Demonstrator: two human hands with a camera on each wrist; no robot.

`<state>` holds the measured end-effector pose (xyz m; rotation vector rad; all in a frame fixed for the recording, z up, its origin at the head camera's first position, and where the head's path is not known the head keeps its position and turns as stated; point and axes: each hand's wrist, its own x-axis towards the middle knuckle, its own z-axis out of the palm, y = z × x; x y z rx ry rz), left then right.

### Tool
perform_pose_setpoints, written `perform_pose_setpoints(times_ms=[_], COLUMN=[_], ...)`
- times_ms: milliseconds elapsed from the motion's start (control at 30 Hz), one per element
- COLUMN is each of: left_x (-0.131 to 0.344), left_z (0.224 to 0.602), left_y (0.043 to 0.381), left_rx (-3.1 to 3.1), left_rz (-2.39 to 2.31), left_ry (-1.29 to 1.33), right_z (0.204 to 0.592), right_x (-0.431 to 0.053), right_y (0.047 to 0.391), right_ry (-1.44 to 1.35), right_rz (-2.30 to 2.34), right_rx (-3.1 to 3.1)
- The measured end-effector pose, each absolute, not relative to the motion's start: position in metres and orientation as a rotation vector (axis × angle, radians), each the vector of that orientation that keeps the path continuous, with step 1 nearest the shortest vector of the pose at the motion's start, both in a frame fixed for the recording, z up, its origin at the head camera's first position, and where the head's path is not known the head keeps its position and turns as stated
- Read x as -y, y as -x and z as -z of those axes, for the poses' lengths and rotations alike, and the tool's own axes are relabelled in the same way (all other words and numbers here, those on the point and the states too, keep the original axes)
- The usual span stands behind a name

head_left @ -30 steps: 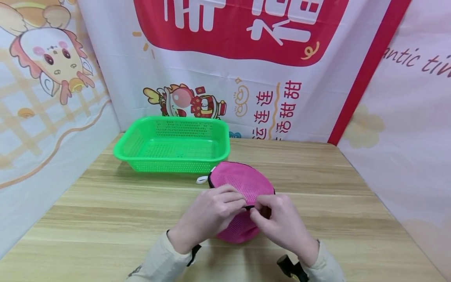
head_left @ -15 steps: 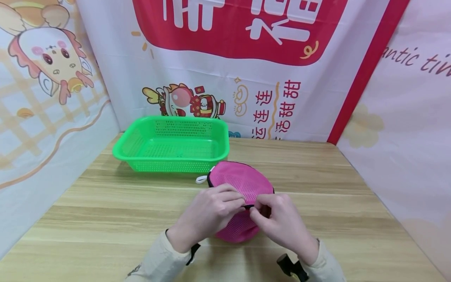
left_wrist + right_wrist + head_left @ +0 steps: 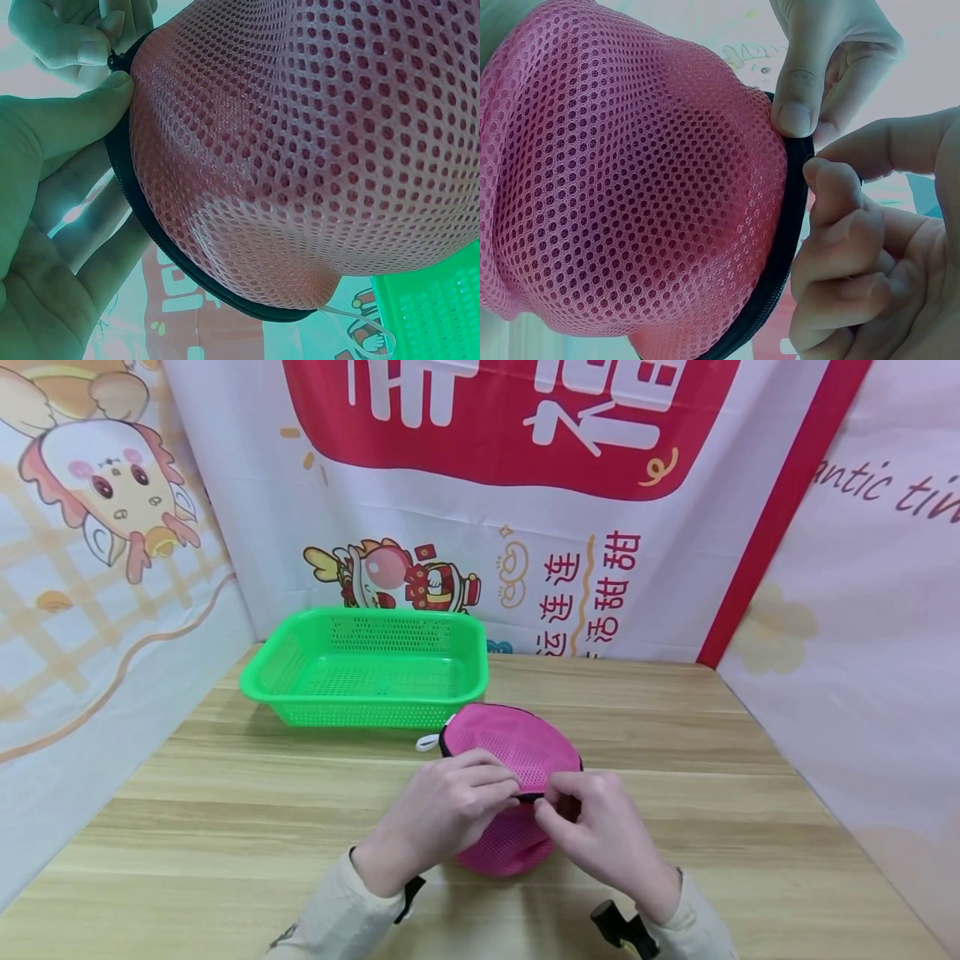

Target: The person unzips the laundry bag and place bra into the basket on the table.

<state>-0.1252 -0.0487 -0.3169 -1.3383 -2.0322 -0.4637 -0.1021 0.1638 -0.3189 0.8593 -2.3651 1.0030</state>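
A pink mesh laundry bag [image 3: 517, 743] with a black zipper [image 3: 531, 796] along its edge is held up over the table in front of the person. The left hand [image 3: 457, 806] pinches the zippered edge between thumb and fingers, with its thumb on the black tape in the left wrist view. Close beside it, the right hand [image 3: 600, 827] has thumb and index finger together at the zipper, on a small black zipper pull [image 3: 114, 60]. Its other fingers are curled in the right wrist view. A white loop [image 3: 428, 742] sticks out from the bag's far left corner.
Behind the bag, toward the left, a green perforated basket [image 3: 375, 700] stands on the wooden table [image 3: 225, 827]. The bag's far edge overlaps its front right corner in the head view. Printed cloth [image 3: 420, 502] hangs behind the table and at both sides.
Between the two hands' fingertips the gap on the zipper has widened slightly. Bag and basket stay in about the same place.
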Motion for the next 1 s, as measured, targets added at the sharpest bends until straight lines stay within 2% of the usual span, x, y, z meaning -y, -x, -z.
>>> perform_pose_setpoints(times_ms=[500,1000], left_x=[0.0447,0.0463], left_z=[0.3197,0.3182], left_y=[0.1246,0.124], left_rx=[2.02,2.026], left_rz=[0.502,0.525], left_ry=[1.313,1.316], right_z=[0.3255,0.3241], right_x=[-0.1574,-0.159], right_y=[0.1037,0.1023], right_ry=[-1.029,-0.992], right_rz=[-1.1,-1.118], right_rx=[2.18,2.22])
